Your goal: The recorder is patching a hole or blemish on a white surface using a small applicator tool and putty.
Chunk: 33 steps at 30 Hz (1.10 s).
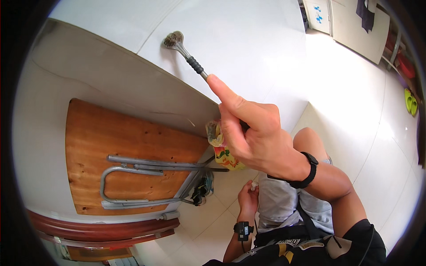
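Observation:
My right hand (259, 133) is closed around the thin metal handle of a tool (194, 64) with a black ribbed section. The index finger stretches along the shaft. At its far end is a rounded metal head with brownish bits; I cannot make out its exact kind. The head is over the white surface (244, 48), near a seam, and casts a shadow there. Lower down, beside my left thigh, my left hand (248, 199) is closed on a small whitish piece, perhaps crumpled, too small to name.
Below the white surface's edge, a folding table (128, 133) with wooden top and metal legs leans upright. A yellow printed bag (228, 158) is behind my right hand. Shoes (203, 188) lie on the tiled floor by the table. Green slippers (411, 103) are at far right.

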Each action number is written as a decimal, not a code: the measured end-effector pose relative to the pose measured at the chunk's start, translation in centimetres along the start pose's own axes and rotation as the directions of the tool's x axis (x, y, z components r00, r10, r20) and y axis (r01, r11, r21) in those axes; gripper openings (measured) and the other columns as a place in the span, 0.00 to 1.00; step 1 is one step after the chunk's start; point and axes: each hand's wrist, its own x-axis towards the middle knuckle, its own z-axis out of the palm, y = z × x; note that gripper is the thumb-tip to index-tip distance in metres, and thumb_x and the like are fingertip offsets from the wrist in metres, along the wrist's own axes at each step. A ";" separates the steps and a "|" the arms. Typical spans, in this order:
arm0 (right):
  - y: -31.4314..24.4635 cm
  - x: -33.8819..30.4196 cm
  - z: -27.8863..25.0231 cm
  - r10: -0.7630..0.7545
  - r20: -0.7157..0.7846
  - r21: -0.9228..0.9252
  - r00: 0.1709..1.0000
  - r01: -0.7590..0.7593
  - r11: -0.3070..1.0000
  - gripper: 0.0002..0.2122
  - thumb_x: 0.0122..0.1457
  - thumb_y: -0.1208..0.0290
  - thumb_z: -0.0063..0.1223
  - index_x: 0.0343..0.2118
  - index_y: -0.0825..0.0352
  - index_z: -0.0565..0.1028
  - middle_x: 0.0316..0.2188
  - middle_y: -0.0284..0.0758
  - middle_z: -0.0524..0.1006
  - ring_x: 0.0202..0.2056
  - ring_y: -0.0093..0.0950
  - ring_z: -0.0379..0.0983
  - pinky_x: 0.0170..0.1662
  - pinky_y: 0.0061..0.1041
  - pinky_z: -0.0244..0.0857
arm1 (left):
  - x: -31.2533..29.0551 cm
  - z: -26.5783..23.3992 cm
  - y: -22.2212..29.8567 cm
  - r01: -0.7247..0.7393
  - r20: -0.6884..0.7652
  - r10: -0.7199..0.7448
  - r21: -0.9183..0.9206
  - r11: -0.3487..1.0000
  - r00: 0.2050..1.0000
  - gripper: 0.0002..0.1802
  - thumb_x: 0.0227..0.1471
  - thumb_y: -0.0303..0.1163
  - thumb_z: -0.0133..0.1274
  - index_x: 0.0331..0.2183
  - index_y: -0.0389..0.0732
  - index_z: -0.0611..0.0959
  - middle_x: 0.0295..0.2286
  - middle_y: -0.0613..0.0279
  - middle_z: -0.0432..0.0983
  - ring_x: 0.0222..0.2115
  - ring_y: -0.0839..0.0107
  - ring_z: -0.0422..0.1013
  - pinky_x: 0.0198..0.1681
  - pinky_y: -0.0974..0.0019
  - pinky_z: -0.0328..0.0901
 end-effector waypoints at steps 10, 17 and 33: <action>0.9 -4.7 0.0 -0.015 0.040 -0.231 0.999 0.024 0.973 0.32 0.50 0.86 0.53 0.63 0.64 0.71 0.17 0.32 0.69 0.16 0.27 0.66 0.21 0.27 0.61 | 1.0 -2.5 -1.0 -0.156 0.073 0.142 0.240 0.958 0.987 0.17 0.59 0.26 0.52 0.49 0.29 0.76 0.40 0.55 0.73 0.39 0.61 0.72 0.45 0.61 0.71; -0.4 0.3 1.3 -0.140 0.060 -0.124 0.988 0.146 0.981 0.34 0.49 0.87 0.54 0.64 0.63 0.69 0.17 0.31 0.68 0.17 0.28 0.67 0.21 0.28 0.62 | 1.0 -0.6 -0.1 -0.021 0.014 0.021 -0.031 0.999 1.000 0.19 0.58 0.26 0.52 0.50 0.29 0.75 0.39 0.53 0.73 0.38 0.60 0.73 0.44 0.61 0.72; 1.7 -1.6 0.8 -0.183 0.061 -0.168 0.981 0.191 0.967 0.32 0.50 0.85 0.56 0.62 0.63 0.71 0.16 0.31 0.68 0.15 0.29 0.65 0.19 0.30 0.58 | 0.8 -0.2 0.1 -0.024 0.003 0.024 0.013 1.000 1.000 0.18 0.59 0.27 0.53 0.49 0.28 0.76 0.39 0.54 0.72 0.38 0.59 0.71 0.44 0.61 0.70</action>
